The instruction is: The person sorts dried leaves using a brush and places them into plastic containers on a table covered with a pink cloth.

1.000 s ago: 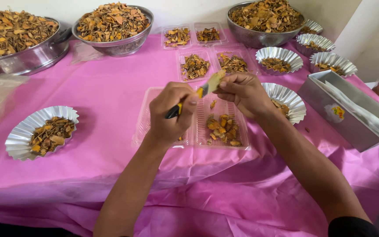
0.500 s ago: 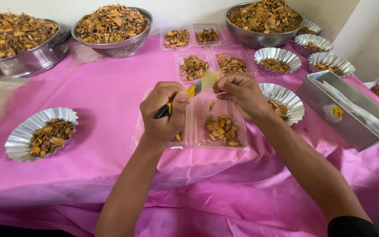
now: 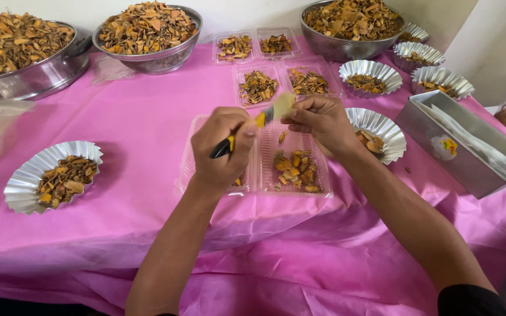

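a pale yellow slice point(image 3: 282, 105) sits pinched in the right hand point(image 3: 322, 124), its long axis running from 7 to 1 o'clock, above the clear tray point(image 3: 317, 184). from 8 o'clock the left hand point(image 3: 224, 149), fisted round a yellow-and-black knife point(image 3: 235, 140), lays the blade on it. dry, flat, ragged-edged.
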